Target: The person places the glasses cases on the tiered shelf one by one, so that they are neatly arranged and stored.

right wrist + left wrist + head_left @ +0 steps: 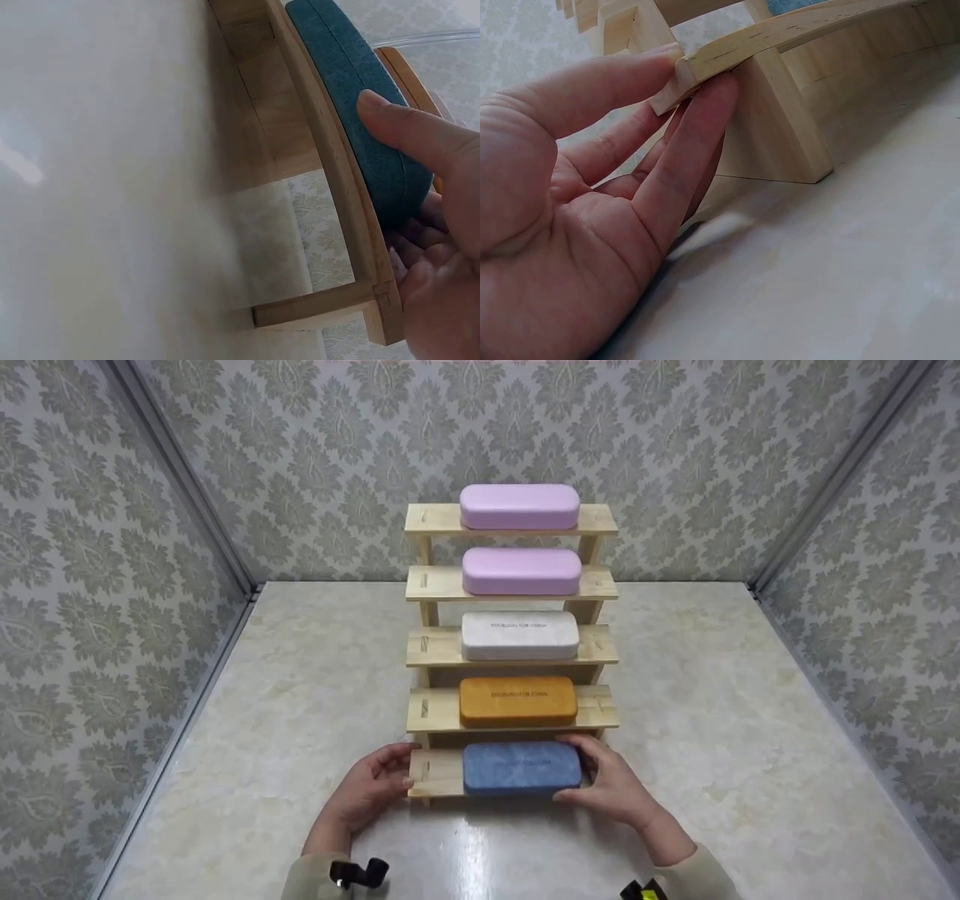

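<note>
A stepped wooden display rack bears one glasses case on each step. My right hand grips the right end of the blue glasses case on the lowest step, thumb on its front, other fingers behind and partly hidden. In the right wrist view, the thumb presses the blue case's side. My left hand pinches the left end of that lowest step, thumb at the board's end and fingers beneath, as the left wrist view shows. Directly above the blue case sits an orange glasses case.
Higher on the rack rest a white glasses case and two pink glasses cases, one on the fourth step and one on top. The rack stands on a pale marbled table, enclosed by patterned walls at the back and both sides.
</note>
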The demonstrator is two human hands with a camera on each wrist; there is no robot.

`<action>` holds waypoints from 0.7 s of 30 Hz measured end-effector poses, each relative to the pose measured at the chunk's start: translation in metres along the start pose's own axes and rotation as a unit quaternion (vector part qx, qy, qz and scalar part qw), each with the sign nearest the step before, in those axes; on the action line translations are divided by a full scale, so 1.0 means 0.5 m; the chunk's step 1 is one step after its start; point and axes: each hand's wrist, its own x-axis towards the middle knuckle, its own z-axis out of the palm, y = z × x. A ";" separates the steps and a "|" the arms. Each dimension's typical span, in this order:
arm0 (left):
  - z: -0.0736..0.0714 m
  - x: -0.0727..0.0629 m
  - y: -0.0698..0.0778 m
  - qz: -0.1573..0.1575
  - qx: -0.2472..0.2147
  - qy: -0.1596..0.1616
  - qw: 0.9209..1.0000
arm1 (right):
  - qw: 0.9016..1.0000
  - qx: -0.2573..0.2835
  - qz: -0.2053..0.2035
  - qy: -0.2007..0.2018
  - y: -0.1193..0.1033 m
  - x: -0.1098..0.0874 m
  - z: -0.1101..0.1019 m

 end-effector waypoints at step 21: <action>-0.002 -0.009 0.004 -0.018 0.004 0.025 1.000 | 0.995 -0.057 -0.011 0.076 -0.024 -0.047 -0.114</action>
